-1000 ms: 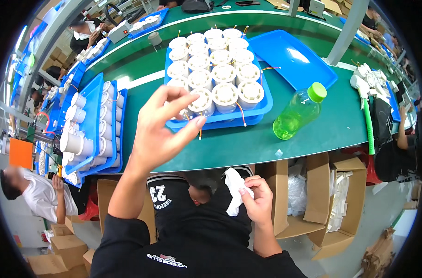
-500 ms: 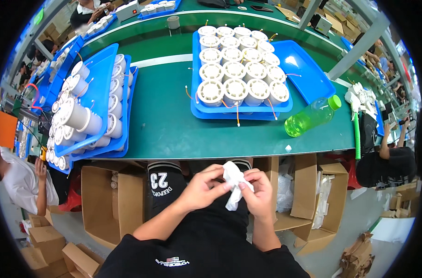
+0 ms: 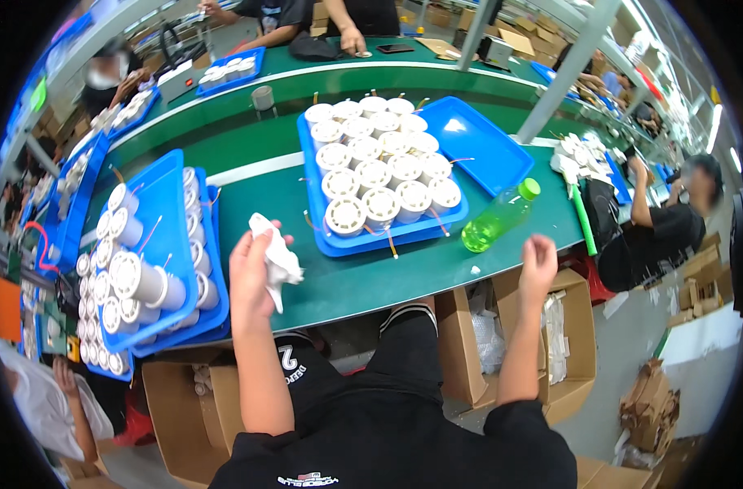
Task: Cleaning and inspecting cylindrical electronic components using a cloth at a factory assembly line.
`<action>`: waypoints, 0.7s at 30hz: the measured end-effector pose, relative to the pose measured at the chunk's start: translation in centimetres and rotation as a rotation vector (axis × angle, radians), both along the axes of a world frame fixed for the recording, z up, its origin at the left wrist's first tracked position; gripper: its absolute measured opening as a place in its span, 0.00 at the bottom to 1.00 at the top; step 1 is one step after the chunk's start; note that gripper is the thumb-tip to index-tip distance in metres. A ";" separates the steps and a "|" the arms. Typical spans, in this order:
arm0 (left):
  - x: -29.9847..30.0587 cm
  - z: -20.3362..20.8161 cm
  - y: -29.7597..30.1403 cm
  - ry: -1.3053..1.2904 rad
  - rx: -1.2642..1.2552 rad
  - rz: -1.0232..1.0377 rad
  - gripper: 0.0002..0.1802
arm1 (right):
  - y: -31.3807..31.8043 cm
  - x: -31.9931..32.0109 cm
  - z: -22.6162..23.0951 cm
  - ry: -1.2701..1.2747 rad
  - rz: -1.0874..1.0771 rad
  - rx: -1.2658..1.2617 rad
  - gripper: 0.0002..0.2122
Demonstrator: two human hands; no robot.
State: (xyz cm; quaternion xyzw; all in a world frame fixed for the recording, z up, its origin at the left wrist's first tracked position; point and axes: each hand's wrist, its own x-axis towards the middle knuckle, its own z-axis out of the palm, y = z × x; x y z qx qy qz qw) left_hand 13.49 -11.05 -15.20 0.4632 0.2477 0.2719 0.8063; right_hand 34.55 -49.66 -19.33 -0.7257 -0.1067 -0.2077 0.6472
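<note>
My left hand (image 3: 250, 273) is closed around a crumpled white tissue (image 3: 280, 259), held above the green table's front edge. The tissue's loose end hangs down beside the fingers. To the right, my right hand (image 3: 538, 259) is raised with its fingers curled together, and nothing shows in them. Nearest to it lies a clear bottle (image 3: 489, 225) of green liquid with a green cap, tilted on its side. Between my hands, farther back, a blue tray (image 3: 339, 248) holds rows of white cylindrical parts (image 3: 374, 175) with thin wires sticking out.
At the left, stacked blue trays (image 3: 169, 175) hold more white cylinders. A bare blue tray (image 3: 475, 145) leans behind the bottle. A grey cup (image 3: 263, 98) stands at the back. Cardboard boxes (image 3: 178, 407) sit below the table edge. Other people work on both sides and across.
My hands have moved apart: the left carries the tissue up and left, while the right has let go of it and moved right. The view has shifted and tilted.
</note>
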 end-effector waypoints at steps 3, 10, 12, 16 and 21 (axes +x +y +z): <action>4.5 -0.7 3.4 0.116 0.105 -0.041 0.13 | -2.7 11.6 -0.5 0.110 -0.064 -0.203 0.10; 11.8 -3.2 11.2 0.261 -0.051 -0.184 0.15 | -0.9 24.4 -4.9 0.534 -0.093 -0.485 0.22; 12.1 -3.8 12.2 0.264 -0.073 -0.209 0.16 | 0.4 26.3 -5.8 0.377 -0.051 -0.705 0.17; 14.8 -5.2 11.5 0.233 -0.080 -0.378 0.14 | -3.8 27.0 -6.3 0.339 0.015 -0.482 0.11; 15.0 -5.1 10.3 0.177 -0.163 -0.329 0.13 | -5.7 27.2 -6.5 0.481 0.006 -0.176 0.07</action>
